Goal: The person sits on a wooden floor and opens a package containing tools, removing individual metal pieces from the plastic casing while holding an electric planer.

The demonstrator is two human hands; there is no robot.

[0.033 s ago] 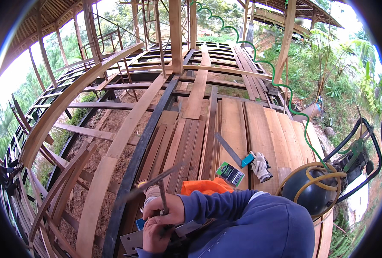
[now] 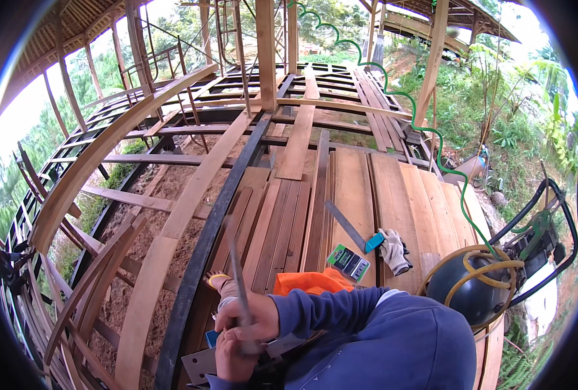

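Note:
My right hand (image 2: pixel 261 314) is closed around a thin metal bar (image 2: pixel 236 268), which is blurred and points up and away. Just below it, my left hand (image 2: pixel 234 359) is closed next to the bar's lower end; what lies inside its fingers is hidden. A grey metal plate with round holes (image 2: pixel 198 366) sits beside my left hand, partly covered. Close behind the hands is a small blue piece (image 2: pixel 211 338). My foot in a sandal with a yellow strap (image 2: pixel 217 279) rests on the boards past the hands.
On stacked planks (image 2: pixel 393 201) lie a try square with a blue handle (image 2: pixel 373 242), a work glove (image 2: pixel 394 252), a green-and-black packet (image 2: pixel 348 262) and orange cloth (image 2: pixel 311 282). A dark round tank (image 2: pixel 461 289) with coiled hose stands right. Open joists over soil (image 2: pixel 116 286) lie left.
The bar has swung from a crosswise slant to a more upright angle, its far end now higher. My right hand has turned slightly; my left hand stays nearly in place.

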